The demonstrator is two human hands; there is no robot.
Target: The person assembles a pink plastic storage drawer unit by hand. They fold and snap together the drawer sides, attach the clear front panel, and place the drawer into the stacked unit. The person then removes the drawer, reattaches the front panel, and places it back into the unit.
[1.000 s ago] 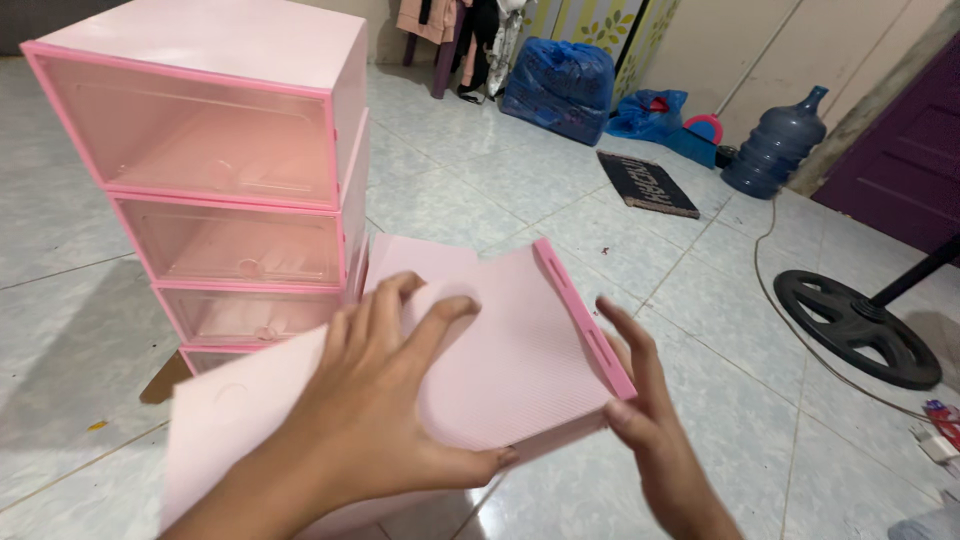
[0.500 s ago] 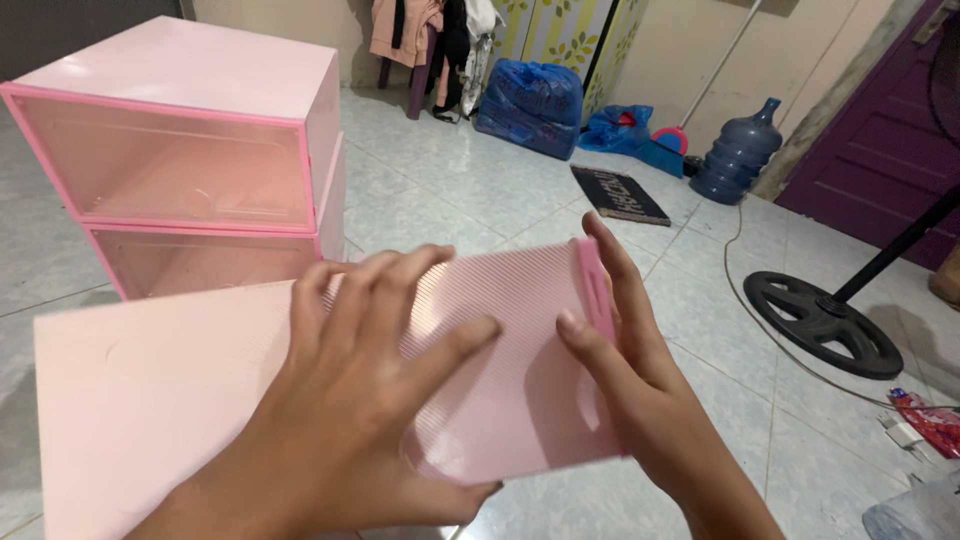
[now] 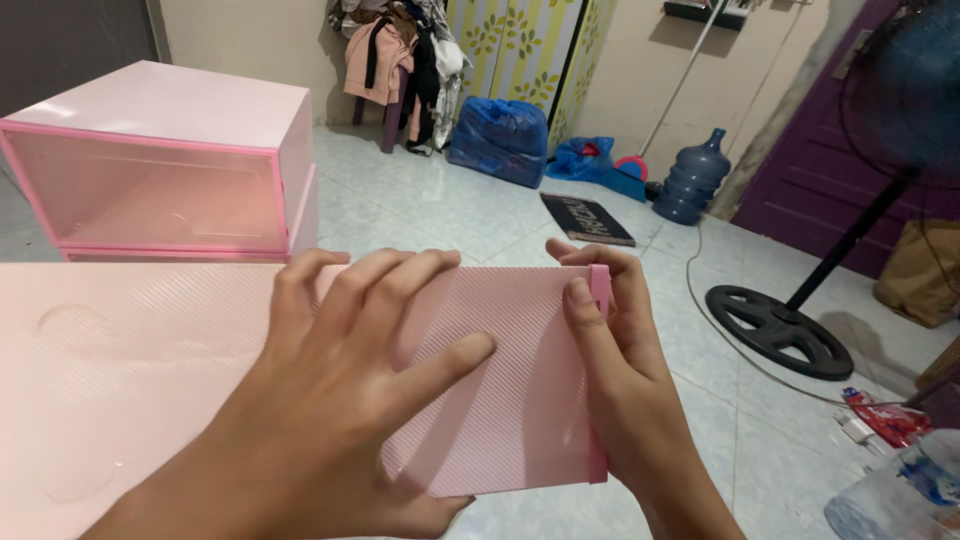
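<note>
Risking a slip: the pale pink ribbed plastic panel (image 3: 500,390) with darker pink edge strip is held in mid-air over the tiled floor (image 3: 420,220). Left hand (image 3: 340,400) lies spread flat on top; right hand (image 3: 615,370) pinches the strip edge, probably loosely. Stacked pink drawer boxes (image 3: 170,170) stand behind.

pink panel (image 3: 500,400): plastic, matt, fine diagonal ribbing, glossier darker pink edge strip at 3 o'clock | larger pale pink sheet (image 3: 110,390): plastic, smooth, soft sheen | stacked pink boxes (image 3: 170,170) at 10 o'clock: plastic, translucent glossy fronts | floor (image 3: 430,220): glazed tile, shiny | water jug (image 3: 692,180) at 1 o'clock: clear blue plastic
</note>
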